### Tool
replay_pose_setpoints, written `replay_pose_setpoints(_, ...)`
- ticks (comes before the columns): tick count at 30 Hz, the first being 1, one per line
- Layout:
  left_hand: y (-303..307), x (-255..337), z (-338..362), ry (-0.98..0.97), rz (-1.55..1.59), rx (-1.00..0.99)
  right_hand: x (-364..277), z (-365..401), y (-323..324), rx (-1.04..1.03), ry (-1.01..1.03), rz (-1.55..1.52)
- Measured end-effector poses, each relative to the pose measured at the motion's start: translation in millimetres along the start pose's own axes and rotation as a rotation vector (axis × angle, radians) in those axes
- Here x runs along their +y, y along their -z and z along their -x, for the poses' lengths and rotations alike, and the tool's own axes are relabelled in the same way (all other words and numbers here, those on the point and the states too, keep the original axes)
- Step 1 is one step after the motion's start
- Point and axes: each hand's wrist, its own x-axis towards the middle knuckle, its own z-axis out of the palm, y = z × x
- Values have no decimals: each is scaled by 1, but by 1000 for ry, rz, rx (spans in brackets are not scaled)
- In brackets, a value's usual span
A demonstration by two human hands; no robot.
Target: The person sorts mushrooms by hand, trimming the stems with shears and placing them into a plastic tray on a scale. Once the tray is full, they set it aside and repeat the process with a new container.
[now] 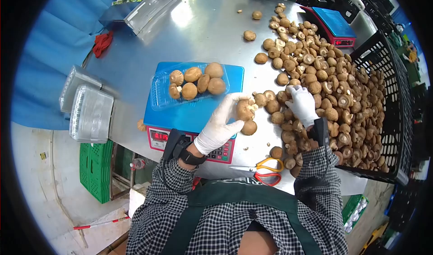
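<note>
My left hand (pixel 219 126), in a white glove, is closed around a brown shiitake mushroom (pixel 245 111) beside the scale's right edge. Another mushroom (pixel 249 127) shows just below it, near my thumb. My right hand (pixel 302 105), also gloved, is at the left side of the mushroom pile (pixel 331 85), its fingers curled around a mushroom (pixel 283 96) there; the fingertips are partly hidden. A clear plastic tray (pixel 158 92) with several mushrooms sits on the blue-topped scale (pixel 169 117), whose red display seems to read 0.115.
Orange-and-red-handled scissors (pixel 266 170) lie near the front edge. Stacked clear trays (pixel 92 113) stand at the left. A black crate (pixel 397 119) lies tipped behind the pile. A second scale (pixel 333 22), a red cloth (pixel 103 44) and another person's gloved hand (pixel 356 1) are farther back.
</note>
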Motion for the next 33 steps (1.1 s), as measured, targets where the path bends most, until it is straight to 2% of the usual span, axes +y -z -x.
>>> replay_pose_setpoints(3, 3, -8, 2, -41, -33, 2, 8, -4, -16, -37, -60, 53)
replay_pose_setpoints(5, 0, -9, 7, 39, -137, -71, 9, 0, -11, -44, -88, 31)
replay_pose_setpoints(7, -16, -15, 14, 47, -244, -117, 12, 3, -9, 62, -159, -172)
replay_pose_setpoints(11, -55, -55, 23, -11, -577, -269, 18, -4, 1, 123, -239, -207)
replay_pose_setpoints(15, -80, -78, 23, 40, -795, -414, 13, -28, -11, 180, -132, -180)
replay_pose_setpoints(17, -83, -93, 25, 66, -909, -470, 15, -32, -22, 114, -98, -173)
replay_pose_setpoints(19, -82, -103, 28, 27, -977, -442, 18, -32, -25, -145, 28, 67)
replay_pose_setpoints(21, -79, -105, 32, 40, -967, -445, 21, -31, -28, -185, 21, 73)
replay_pose_setpoints(23, -77, -92, 31, 43, -977, -391, 17, -31, -22, -32, -188, -364)
replay_pose_setpoints(24, -75, -83, 26, 54, -959, -405, 17, -32, -11, -136, -327, -619)
replay_pose_setpoints(25, -74, -76, 21, 55, -957, -399, 12, -29, 1, -126, -377, -988)
replay_pose_setpoints(27, -72, -67, 11, -45, -722, -233, 5, -20, 19, -173, -496, -1421)
replay_pose_setpoints(28, -71, -66, 5, -92, -694, -157, -2, -15, 30, -184, -500, -1566)
replay_pose_setpoints(29, -69, -59, -4, -90, -692, -151, -6, -10, 34, -191, -497, -1563)
replay_pose_setpoints(31, -64, -43, -23, -217, -531, 106, -13, 1, 40, -272, -420, -1789)
replay_pose_setpoints(33, -62, -38, -37, -222, -589, 173, -28, 7, 50, -284, -402, -1696)
